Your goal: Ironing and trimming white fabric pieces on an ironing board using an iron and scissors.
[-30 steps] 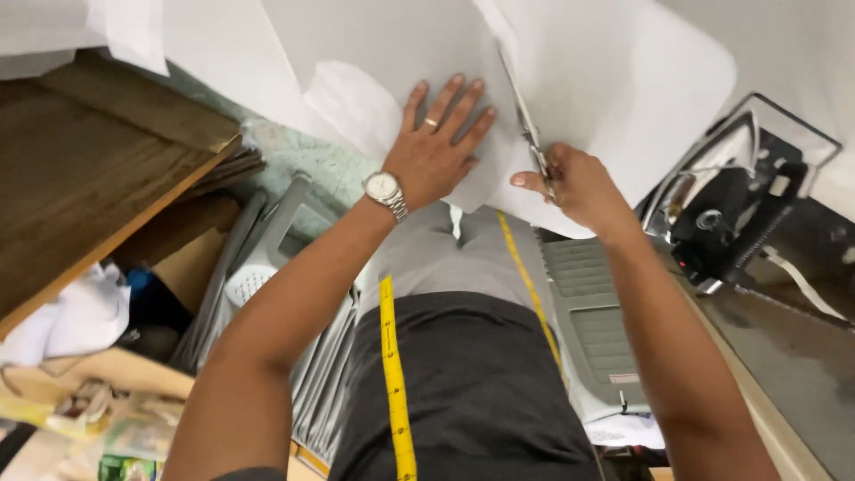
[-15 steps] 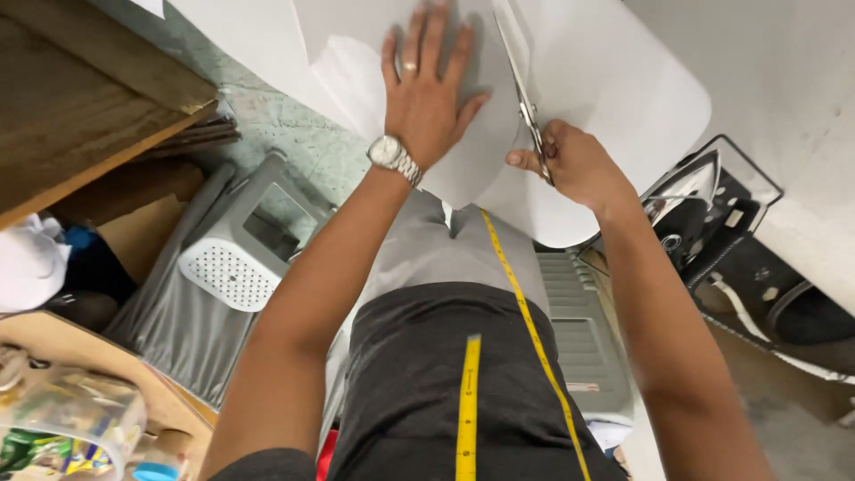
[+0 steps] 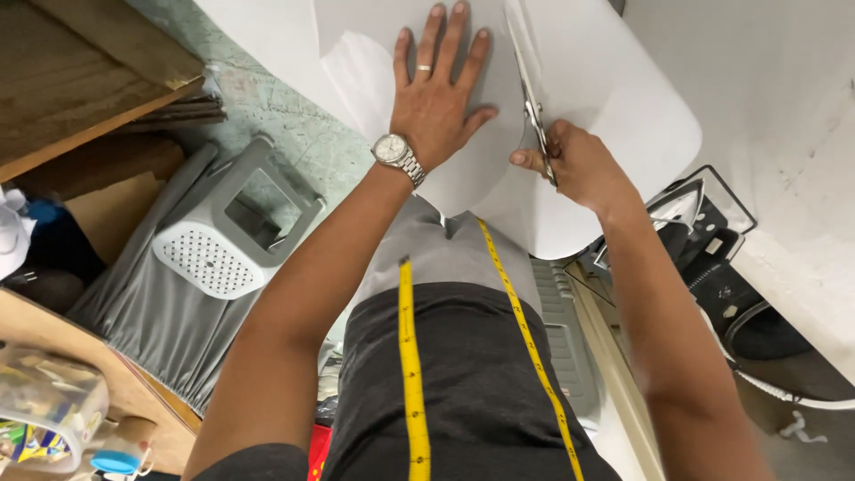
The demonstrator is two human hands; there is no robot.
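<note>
My left hand (image 3: 443,93) lies flat with fingers spread on a sheet of white paper (image 3: 614,98) on the table, a ring on one finger and a metal watch (image 3: 392,150) on the wrist. My right hand (image 3: 574,165) grips the handles of long metal scissors (image 3: 527,85), whose blades run up through the paper just right of my left hand. A yellow tape measure (image 3: 411,374) hangs round my neck over my dark shirt.
A grey plastic stool (image 3: 236,227) stands on grey fabric at the left, beside a wooden bench (image 3: 80,89). A black iron (image 3: 704,232) rests at the right by a white wall. Clear plastic containers (image 3: 53,405) sit at the lower left.
The view has shifted so both hands sit lower and nearer the centre. My left hand has straightened on the paper, and the scissors have travelled further up along the sheet.
</note>
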